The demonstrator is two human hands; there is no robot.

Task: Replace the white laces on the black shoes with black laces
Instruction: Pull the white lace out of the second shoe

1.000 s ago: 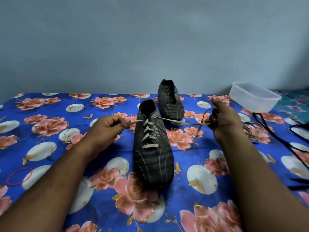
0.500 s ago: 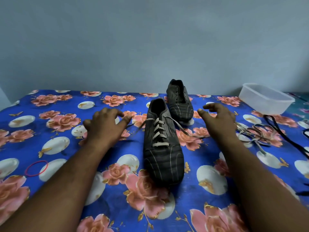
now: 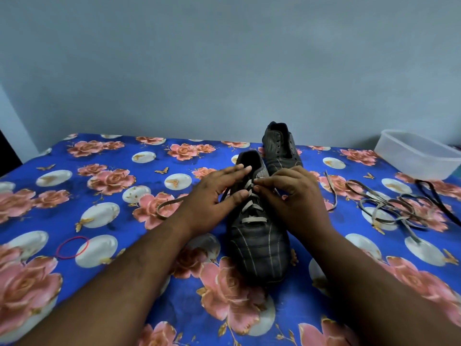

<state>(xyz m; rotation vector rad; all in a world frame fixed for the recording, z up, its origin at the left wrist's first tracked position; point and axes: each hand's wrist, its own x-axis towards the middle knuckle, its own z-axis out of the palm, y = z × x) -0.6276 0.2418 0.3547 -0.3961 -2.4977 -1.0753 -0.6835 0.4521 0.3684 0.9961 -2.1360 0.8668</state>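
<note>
The near black shoe stands mid-table, toe toward me, with a white lace crossing its eyelets. My left hand rests on the shoe's left side, fingers straight across the collar, thumb by the lace. My right hand has curled fingers, and its fingertips pinch the lace at the top crossing. One slack lace end loops on the cloth to the left. Behind stands the second black shoe, with no lace visible in it. A black lace lies at the far right.
A loose tangle of pale lace lies on the floral blue cloth right of the shoes. A clear plastic tub stands at the back right. A red rubber band lies on the left. A wall rises behind the table.
Both hands let go of the stretched lace ends and came inward to the top of the near shoe. The lace ends now lie slack on the cloth.
</note>
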